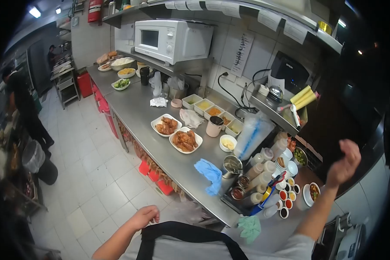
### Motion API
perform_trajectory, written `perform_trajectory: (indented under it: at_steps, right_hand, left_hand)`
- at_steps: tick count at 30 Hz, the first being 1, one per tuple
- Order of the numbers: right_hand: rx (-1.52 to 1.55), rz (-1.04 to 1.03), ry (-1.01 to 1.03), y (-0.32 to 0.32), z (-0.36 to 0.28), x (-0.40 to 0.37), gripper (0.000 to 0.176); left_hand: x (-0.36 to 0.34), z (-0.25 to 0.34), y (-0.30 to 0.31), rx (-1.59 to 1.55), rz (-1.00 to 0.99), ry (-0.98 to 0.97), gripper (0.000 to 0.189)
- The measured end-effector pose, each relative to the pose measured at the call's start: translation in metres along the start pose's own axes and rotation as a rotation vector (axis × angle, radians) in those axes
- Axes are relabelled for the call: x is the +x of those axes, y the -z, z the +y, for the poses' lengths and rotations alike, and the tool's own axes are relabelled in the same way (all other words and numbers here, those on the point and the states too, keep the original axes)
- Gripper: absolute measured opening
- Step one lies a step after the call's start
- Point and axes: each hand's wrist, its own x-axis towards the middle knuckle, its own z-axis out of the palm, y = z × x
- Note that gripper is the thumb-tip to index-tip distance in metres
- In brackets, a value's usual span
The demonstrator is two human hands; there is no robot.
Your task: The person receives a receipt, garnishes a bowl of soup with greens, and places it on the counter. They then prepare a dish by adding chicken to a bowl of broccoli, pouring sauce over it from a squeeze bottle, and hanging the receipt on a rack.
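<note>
My left hand (145, 216) hangs in front of my apron, over the floor beside the counter. Its fingers are loosely curled together and no object shows in them. My right hand (346, 164) is raised at the far right, holding nothing, thumb and fingers apart. Below it, a small bowl of chopped food (313, 191) sits on a white plate (307, 196). Several small sauce cups (288, 203) stand left of that plate. On the steel counter (169, 161) are two white dishes of browned chicken pieces, one nearer (185, 141) and one farther (166, 125).
Squeeze bottles (259, 175) crowd the counter's right part. A blue cloth (209, 174) and a green cloth (249, 228) lie near its front edge. Ingredient tubs (213, 111) line the wall; a microwave (173, 41) sits above. Another person (26, 104) stands at left, near a bin (47, 171).
</note>
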Motion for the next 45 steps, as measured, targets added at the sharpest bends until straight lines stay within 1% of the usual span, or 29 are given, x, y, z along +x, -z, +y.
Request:
perform_trajectory:
  at_steps: [1, 2, 3, 4, 5, 6, 7, 9, 11, 13, 14, 17, 20, 22, 24, 25, 26, 28, 29, 31, 32, 33, 34, 35, 37, 38, 39, 42, 45]
  right_hand:
    - [0.127, 0.011, 0.008, -0.041, -0.019, 0.024, 0.022]
    - [0.333, -0.021, -0.029, -0.076, -0.03, 0.044, 0.021]
    - [0.312, -0.057, -0.074, -0.111, -0.047, 0.064, 0.015]
    - [0.24, -0.131, -0.028, -0.14, -0.059, 0.083, 0.006]
    - [0.209, -0.165, 0.072, -0.173, -0.07, 0.104, 0.006]
    - [0.167, -0.241, 0.071, -0.2, -0.077, 0.119, 0.009]
    - [0.193, -0.261, 0.048, -0.231, -0.082, 0.131, 0.01]
    - [0.164, -0.241, 0.176, -0.291, -0.086, 0.153, 0.007]
    - [0.158, -0.21, 0.212, -0.351, -0.075, 0.164, 0.008]
    - [0.141, -0.219, 0.181, -0.403, -0.064, 0.173, 0.009]
    - [0.133, -0.224, 0.162, -0.428, -0.058, 0.175, 0.01]
    - [0.204, -0.328, -0.122, -0.498, -0.032, 0.187, 0.013]
    - [-0.036, -0.248, -0.05, -0.592, 0.034, 0.216, 0.015]
    - [-0.133, -0.087, -0.218, -0.636, 0.043, 0.24, 0.018]
    - [-0.108, -0.116, -0.46, -0.662, 0.046, 0.255, 0.02]
    - [-0.103, -0.072, -0.478, -0.678, 0.061, 0.256, 0.027]
    - [-0.096, -0.038, -0.506, -0.694, 0.067, 0.25, 0.036]
    - [0.74, 0.095, -0.638, -0.675, -0.047, 0.218, 0.026]
    - [0.763, 0.052, -0.606, -0.684, -0.066, 0.183, 0.03]
    - [0.856, -0.138, -0.638, -0.678, -0.145, 0.11, 0.036]
    - [0.947, -0.304, -0.872, -0.678, -0.194, 0.073, 0.037]
    - [1.024, -0.403, -0.856, -0.69, -0.224, 0.026, 0.034]
    - [1.015, -0.517, -1.038, -0.708, -0.252, -0.021, 0.03]
    - [1.063, -0.558, -1.325, -0.734, -0.278, -0.083, 0.03]
    - [0.889, -0.642, -1.321, -0.758, -0.309, -0.176, 0.034]
    - [0.815, -0.66, -1.357, -0.763, -0.319, -0.202, 0.035]
    - [0.74, -0.679, -1.388, -0.767, -0.328, -0.222, 0.036]
    - [0.585, -0.723, -1.39, -0.77, -0.333, -0.233, 0.038]
    - [0.542, -0.743, -1.41, -0.773, -0.336, -0.231, 0.039]
  left_hand:
    - [-0.006, 0.004, 0.022, -0.024, 0.076, -0.002, 0.025]
    - [-0.012, 0.008, 0.042, -0.049, 0.154, -0.003, 0.025]
    - [-0.018, 0.013, 0.058, -0.076, 0.235, -0.002, 0.025]
    - [-0.022, 0.018, 0.072, -0.101, 0.274, -0.018, 0.025]
    - [-0.025, 0.023, 0.086, -0.125, 0.314, -0.036, 0.025]
    - [-0.027, 0.028, 0.098, -0.15, 0.356, -0.055, 0.026]
    - [-0.028, 0.03, 0.11, -0.169, 0.381, -0.068, 0.026]
    - [-0.029, 0.032, 0.133, -0.197, 0.426, -0.075, 0.025]
    - [-0.025, 0.034, 0.158, -0.199, 0.477, -0.076, 0.024]
    - [-0.017, 0.036, 0.186, -0.192, 0.532, -0.089, 0.024]
    - [-0.012, 0.036, 0.201, -0.186, 0.559, -0.093, 0.024]
    - [0.012, 0.052, 0.244, -0.221, 0.656, -0.116, 0.026]
    - [0.039, 0.076, 0.276, -0.208, 0.698, -0.156, 0.027]
    - [0.054, 0.085, 0.293, -0.186, 0.702, -0.186, 0.027]
    - [0.072, 0.093, 0.306, -0.258, 0.716, -0.199, 0.025]
    - [0.082, 0.095, 0.315, -0.266, 0.684, -0.163, 0.023]
    - [0.094, 0.093, 0.327, -0.262, 0.62, -0.157, 0.021]
    - [0.124, 0.091, 0.353, -0.16, 0.546, -0.167, 0.022]
    - [0.142, 0.095, 0.368, -0.105, 0.522, -0.161, 0.02]
    - [0.182, 0.101, 0.4, -0.074, 0.47, -0.214, 0.014]
    - [0.205, 0.106, 0.414, 0.01, 0.505, -0.266, 0.012]
    - [0.227, 0.109, 0.43, 0.081, 0.516, -0.333, 0.012]
    - [0.253, 0.105, 0.447, 0.143, 0.53, -0.375, 0.011]
    - [0.278, 0.1, 0.461, 0.201, 0.537, -0.424, 0.01]
    - [0.323, 0.101, 0.472, 0.489, 0.533, -0.452, 0.006]
    - [0.347, 0.092, 0.479, 0.605, 0.468, -0.536, 0.01]
    - [0.362, 0.091, 0.479, 0.695, 0.414, -0.487, 0.017]
    - [0.397, 0.077, 0.479, 0.895, 0.316, -0.578, 0.023]
    - [0.412, 0.07, 0.484, 1.007, 0.249, -0.547, 0.026]
